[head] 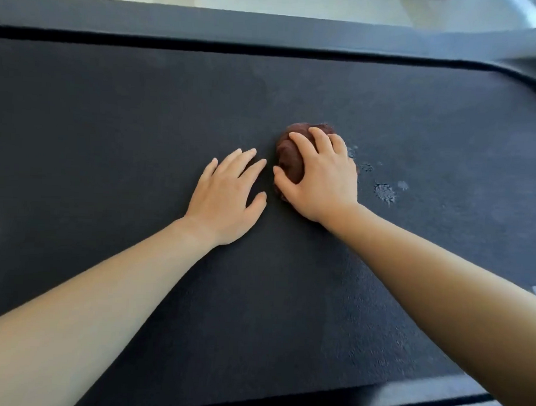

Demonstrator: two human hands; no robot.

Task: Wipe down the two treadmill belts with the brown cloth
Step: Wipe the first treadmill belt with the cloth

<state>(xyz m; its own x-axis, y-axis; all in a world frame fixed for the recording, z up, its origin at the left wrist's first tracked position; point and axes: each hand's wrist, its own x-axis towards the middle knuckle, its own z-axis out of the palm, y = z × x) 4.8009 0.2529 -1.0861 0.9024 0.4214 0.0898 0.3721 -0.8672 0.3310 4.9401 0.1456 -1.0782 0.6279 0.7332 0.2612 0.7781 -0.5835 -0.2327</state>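
Observation:
A dark treadmill belt [126, 120] fills most of the view. The brown cloth [288, 156] is bunched into a ball near the belt's middle. My right hand [321, 177] lies on top of the cloth, fingers and thumb curled round it, pressing it onto the belt. My left hand [227, 198] rests flat on the belt just left of the cloth, fingers spread and straight, holding nothing. Most of the cloth is hidden under my right hand.
Pale dusty smudges [385, 192] mark the belt to the right of the cloth. A grey side rail [176, 19] runs along the far edge, with pale floor beyond. Another rail edge [420, 403] shows at the near right.

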